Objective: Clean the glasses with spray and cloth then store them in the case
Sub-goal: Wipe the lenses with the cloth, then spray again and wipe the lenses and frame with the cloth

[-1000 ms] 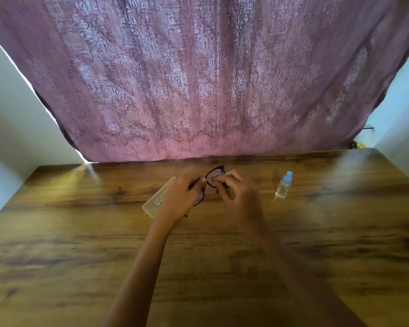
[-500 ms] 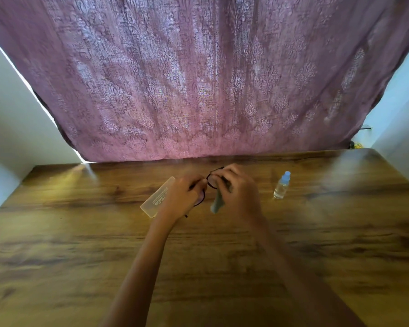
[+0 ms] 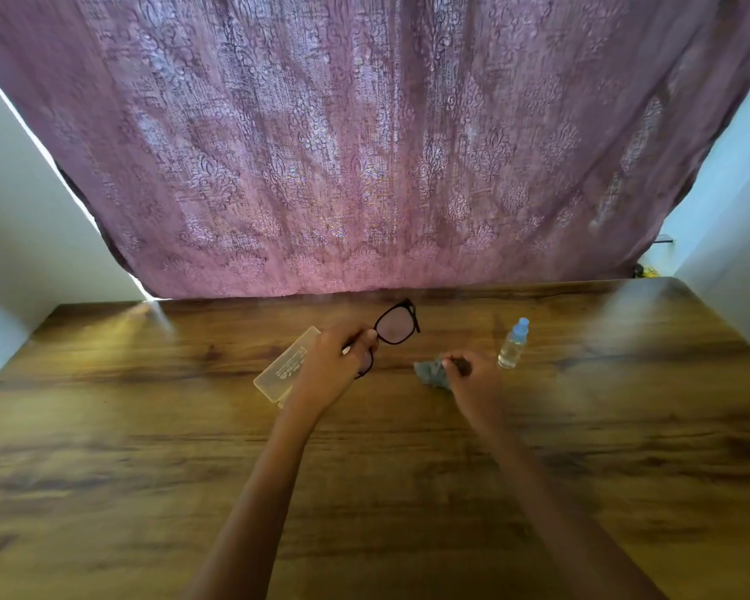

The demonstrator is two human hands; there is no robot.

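Glasses held up in one hand, cloth pinched in the other, over a wooden table (image 3: 148,448).

Left hand (image 3: 329,370) had its fingers closed on the black-framed glasses (image 3: 395,324), one lens raised clear beyond the knuckles. Right hand (image 3: 472,383), apart from the glasses and nearer the person, pinched the crumpled grey cloth (image 3: 429,373) between closed fingertips. Translucent case (image 3: 284,365) lay left of the glasses, partly under the left hand; spray bottle (image 3: 513,343) stood upright to their right.
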